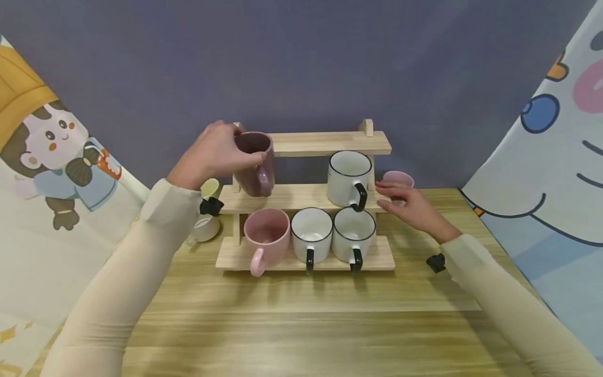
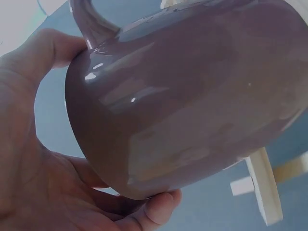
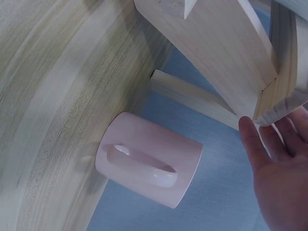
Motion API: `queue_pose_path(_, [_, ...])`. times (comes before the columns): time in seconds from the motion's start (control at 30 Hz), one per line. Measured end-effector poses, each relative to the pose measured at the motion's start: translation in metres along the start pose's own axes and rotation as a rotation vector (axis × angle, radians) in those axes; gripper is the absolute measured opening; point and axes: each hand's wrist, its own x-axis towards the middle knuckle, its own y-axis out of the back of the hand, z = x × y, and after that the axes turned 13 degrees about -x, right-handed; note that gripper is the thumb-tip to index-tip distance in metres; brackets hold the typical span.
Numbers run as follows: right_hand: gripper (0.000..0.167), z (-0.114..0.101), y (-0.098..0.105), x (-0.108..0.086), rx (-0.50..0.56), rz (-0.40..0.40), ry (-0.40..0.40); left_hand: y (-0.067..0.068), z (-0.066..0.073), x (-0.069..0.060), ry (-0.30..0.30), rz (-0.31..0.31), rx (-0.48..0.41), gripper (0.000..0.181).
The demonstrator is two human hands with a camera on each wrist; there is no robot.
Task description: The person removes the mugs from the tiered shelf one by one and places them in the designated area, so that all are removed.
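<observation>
My left hand (image 1: 214, 154) grips a mauve mug (image 1: 256, 175) from above at its rim, over the left end of the middle tier of a wooden shelf (image 1: 299, 196). In the left wrist view, the thumb and fingers clasp the same mug's rim end. Its handle faces the front. My right hand (image 1: 416, 207) rests its fingertips against the right end of the middle tier, fingers fairly straight. On that tier's right side stands a white mug (image 1: 344, 183) with a black rim and handle.
The bottom tier holds a pink mug (image 1: 267, 242) and two white mugs (image 1: 311, 238). Right of the shelf, a light pink mug (image 3: 149, 159) stands on the table (image 1: 301, 335). At left, a yellow-green cup (image 1: 210, 187) and a white cup (image 1: 206, 229) are partly hidden.
</observation>
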Motion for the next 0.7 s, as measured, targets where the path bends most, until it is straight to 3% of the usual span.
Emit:
queue_pose_path(0.17, [0.040,0.003,0.000,0.000,-0.021,0.002,0.002,0.011,-0.009,-0.009,0.020,0.016,-0.013,0.059])
queue_pose_path(0.4, [0.042,0.002,0.000,0.000,0.004,-0.012,-0.003,0.027,-0.026,-0.029,-0.028,0.055,0.008,0.056])
queue_pose_path(0.7, [0.041,0.002,0.000,0.000,0.008,-0.013,-0.024,0.047,-0.053,-0.070,0.048,0.038,0.079,0.076])
